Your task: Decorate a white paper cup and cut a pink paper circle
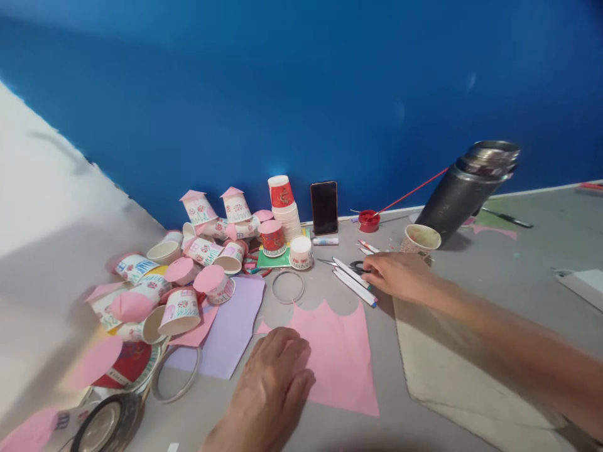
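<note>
My left hand (273, 380) lies palm down on the left edge of a sheet of pink paper (342, 364), its fingers apart and holding nothing. Scalloped curves have been cut out of the sheet's top edge. To the right, my right hand (396, 274) has its fingers closed on the dark handle of a pair of scissors (358, 267); the fingertips are partly hidden. Several white markers (354, 287) lie beside that hand. A grey ring (287, 287), perhaps a tape roll, rests above the pink paper.
Decorated paper cups (181, 311) with pink tops crowd the left. Purple paper (235, 326) lies beside them. A cup stack (286, 220), phone (325, 207) and red round container (369, 221) stand along the blue wall. A black flask (459, 198) and paper cup (423, 238) stand right.
</note>
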`<control>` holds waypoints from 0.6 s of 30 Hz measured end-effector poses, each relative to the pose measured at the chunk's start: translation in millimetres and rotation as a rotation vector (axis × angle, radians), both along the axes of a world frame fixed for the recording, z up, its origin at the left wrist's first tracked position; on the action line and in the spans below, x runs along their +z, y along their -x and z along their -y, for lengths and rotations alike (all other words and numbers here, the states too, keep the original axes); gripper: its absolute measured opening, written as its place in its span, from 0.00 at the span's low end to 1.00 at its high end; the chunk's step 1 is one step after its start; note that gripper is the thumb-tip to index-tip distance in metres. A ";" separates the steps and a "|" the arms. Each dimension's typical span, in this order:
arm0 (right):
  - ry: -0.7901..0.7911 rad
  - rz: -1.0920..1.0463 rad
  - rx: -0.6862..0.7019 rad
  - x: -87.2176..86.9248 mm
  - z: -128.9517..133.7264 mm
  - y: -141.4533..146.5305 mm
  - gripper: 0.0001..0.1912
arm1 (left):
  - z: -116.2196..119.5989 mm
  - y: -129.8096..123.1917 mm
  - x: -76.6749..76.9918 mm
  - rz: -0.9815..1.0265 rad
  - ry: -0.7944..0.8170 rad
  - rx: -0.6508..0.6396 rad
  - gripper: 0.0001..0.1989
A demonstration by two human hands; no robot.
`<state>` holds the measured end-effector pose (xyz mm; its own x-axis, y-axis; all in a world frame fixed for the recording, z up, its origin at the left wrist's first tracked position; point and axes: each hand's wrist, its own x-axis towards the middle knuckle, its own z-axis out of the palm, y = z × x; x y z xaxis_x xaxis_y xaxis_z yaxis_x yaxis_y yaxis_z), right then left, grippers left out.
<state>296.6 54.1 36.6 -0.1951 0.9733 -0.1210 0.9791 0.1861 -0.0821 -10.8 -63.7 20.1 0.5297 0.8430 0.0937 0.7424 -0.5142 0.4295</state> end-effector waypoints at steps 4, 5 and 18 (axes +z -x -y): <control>0.018 -0.017 0.000 -3.3 -9.4 9.1 0.10 | 1.8 11.4 -7.9 0.101 0.004 0.055 0.10; 0.026 -0.020 0.003 -4.6 -11.4 10.2 0.11 | 2.7 13.4 -10.2 0.126 -0.002 0.071 0.11; 0.055 -0.206 0.014 -6.3 -10.5 5.4 0.24 | 16.8 22.4 -17.7 0.293 -0.044 0.165 0.10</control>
